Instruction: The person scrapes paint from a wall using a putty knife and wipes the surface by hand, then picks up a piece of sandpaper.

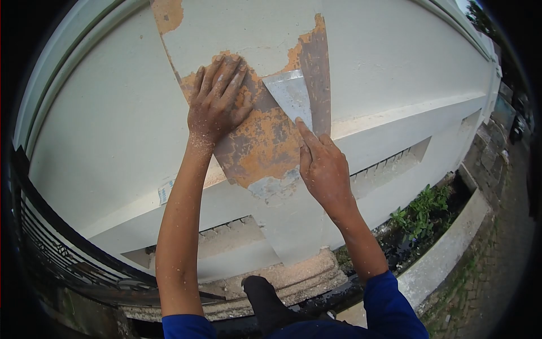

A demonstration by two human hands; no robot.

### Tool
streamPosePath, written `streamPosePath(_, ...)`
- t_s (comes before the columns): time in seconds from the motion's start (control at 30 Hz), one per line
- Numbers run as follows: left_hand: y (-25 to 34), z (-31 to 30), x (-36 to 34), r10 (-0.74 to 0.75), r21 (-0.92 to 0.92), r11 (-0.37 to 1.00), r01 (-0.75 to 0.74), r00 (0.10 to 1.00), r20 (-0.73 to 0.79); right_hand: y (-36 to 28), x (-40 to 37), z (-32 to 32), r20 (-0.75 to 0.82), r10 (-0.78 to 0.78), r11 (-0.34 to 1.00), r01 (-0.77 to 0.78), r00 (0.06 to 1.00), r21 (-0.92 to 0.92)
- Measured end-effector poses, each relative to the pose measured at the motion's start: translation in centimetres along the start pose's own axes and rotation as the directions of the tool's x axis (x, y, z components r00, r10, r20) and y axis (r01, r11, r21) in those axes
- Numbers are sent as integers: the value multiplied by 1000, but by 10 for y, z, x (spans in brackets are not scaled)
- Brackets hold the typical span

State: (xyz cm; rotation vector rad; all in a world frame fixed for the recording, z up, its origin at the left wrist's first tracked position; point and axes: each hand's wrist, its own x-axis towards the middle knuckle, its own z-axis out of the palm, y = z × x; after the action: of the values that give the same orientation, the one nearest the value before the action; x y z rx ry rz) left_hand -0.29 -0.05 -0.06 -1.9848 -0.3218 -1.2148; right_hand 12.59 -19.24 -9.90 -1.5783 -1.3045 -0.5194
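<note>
Flat against a wall pillar, my left hand [217, 101] lies on the scraped orange and grey patch [265, 141], its fingers pointing up and a little apart. My right hand [324, 169] is closed on a wide metal scraper [292, 96], with the index finger stretched along the blade. The scraper's broad edge points up and touches the surface near the border of the white paint [243, 28]. Its handle is hidden inside my right hand. Pale specks of dust cover both hands and forearms.
A black metal railing [68, 243] curves along the left. Below the pillar is a rough stone ledge [288, 282], with my dark-clad leg [265, 302] beside it. Green plants [420, 214] grow in a trough at the right, bounded by a concrete curb [446, 254].
</note>
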Motion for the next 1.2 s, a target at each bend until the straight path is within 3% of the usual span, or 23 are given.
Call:
streamPosePath(0.17,-5,7,-2,21,122,992,-21,1000,6,-1,2,0,34,29,1000,-29,999,-9)
streamPosePath(0.27,0,-1,0,-3,-11,1000,3,1000,2,-4,3,2,0,27,1000,-27,1000,-13)
streamPosePath(0.47,-3,4,-1,13,51,999,-13,1000,0,0,-5,1,77,52,999,-53,996,9)
streamPosePath(0.63,-4,4,1,6,57,998,-6,1000,-1,-3,5,3,-6,12,1000,-12,1000,11)
streamPosePath(1.07,-3,3,0,2,73,997,0,1000,-27,2,-3,3,38,-1,1000,2,999,-20)
streamPosePath(1.2,-3,2,1,-13,74,997,15,1000,-28,0,-4,9,57,65,998,-66,996,25)
